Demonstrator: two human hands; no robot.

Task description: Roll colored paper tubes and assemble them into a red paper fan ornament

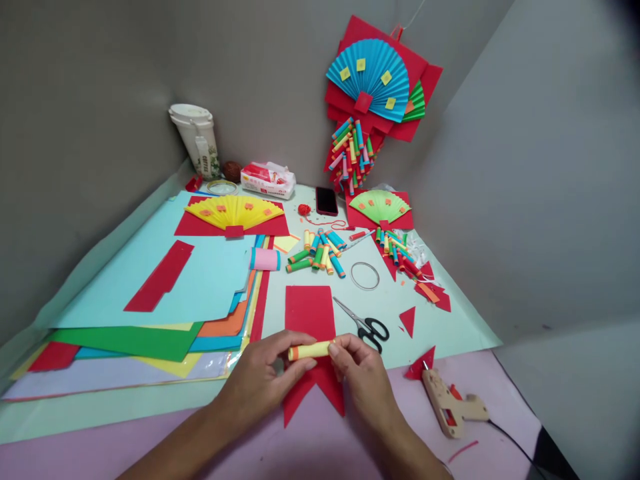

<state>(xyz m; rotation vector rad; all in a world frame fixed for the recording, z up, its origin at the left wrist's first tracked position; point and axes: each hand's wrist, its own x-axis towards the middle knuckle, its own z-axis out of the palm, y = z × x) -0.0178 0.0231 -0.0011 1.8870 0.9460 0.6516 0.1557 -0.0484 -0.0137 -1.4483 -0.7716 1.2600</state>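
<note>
A small yellow paper roll (316, 351) with an orange band at its left end is held level between my two hands. My left hand (260, 370) grips its banded end between thumb and fingers. The other end is pinched by my right hand (361, 373), whose fingertips cover it. Just below and behind the roll lies a red paper strip (309, 310) with a V-shaped notch cut in its near end. Black-handled scissors (367, 327) rest beyond my right hand. Farther back is a pile of banded paper rolls (320, 252) in green, blue and yellow.
Coloured paper sheets (150, 287) are stacked at left. A glue gun (450, 403) lies at right, its cord running off the edge. Behind are a yellow fan (235, 212), a green fan (381, 205), a phone (327, 201) and a metal ring (365, 275). A decoration (370, 80) hangs above.
</note>
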